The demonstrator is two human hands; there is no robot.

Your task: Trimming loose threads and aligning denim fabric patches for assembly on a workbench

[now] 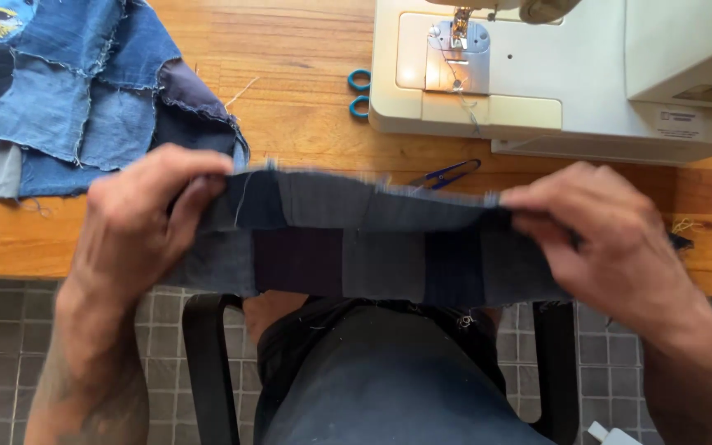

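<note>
Left hand (146, 218) comes up from the bottom left corner, forearm angled in, back of the hand facing the camera, fingers curled over the top edge of a patchwork denim strip (356, 239) and pinching its left end. The strip is pulled out flat between both hands, held in the air just in front of the wooden bench (290, 74) and above the lap. Right hand (611, 239) mirrors it, knuckles up, clamped on the right end, with the forearm running off the bottom right corner.

Hard to see: the fingertips are tucked behind the cloth, so the grip underneath is hidden. A pile of sewn denim patches (67, 91) is cut off at the top left. Teal scissor handles (359, 92) poke out from behind the white sewing machine (537, 74), which is cropped too. Small blue snips (447, 174) sit just behind the strip.
</note>
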